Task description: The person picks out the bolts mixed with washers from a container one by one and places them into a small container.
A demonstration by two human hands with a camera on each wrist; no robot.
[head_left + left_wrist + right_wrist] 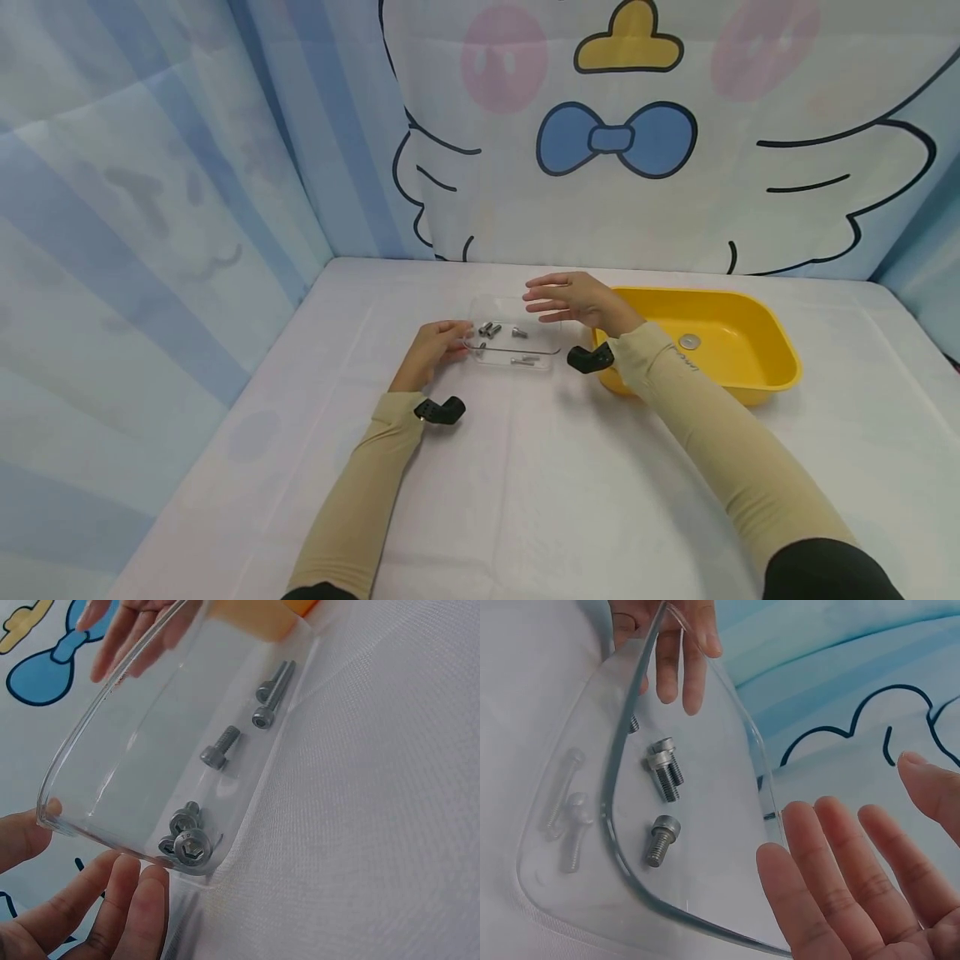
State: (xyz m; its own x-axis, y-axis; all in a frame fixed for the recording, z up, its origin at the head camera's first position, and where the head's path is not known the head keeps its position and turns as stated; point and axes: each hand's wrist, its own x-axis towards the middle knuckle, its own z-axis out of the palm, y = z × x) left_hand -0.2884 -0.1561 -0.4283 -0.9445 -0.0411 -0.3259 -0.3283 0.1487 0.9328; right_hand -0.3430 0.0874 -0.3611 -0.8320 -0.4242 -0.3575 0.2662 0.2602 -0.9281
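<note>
A clear plastic box [540,340] stands on the table with several metal socket-head screws in it. My left hand [438,346] holds the box's left end, the thumb [26,838] at the rim and the other fingers against the outside wall. Near that end lies a cluster of short screws [191,846]; a single short screw [662,841] lies farther along. Two longer, thinner screws [273,697] are by the near wall. My right hand [573,300] hovers by the box's right end, fingers spread and palm bare, as the right wrist view shows.
Just right of the box, partly behind my right forearm, is a yellow basin [780,358] with a round metallic disc [689,342] inside. A white cloth [480,483] covers the table. Printed curtains [360,167] hang at the back and left.
</note>
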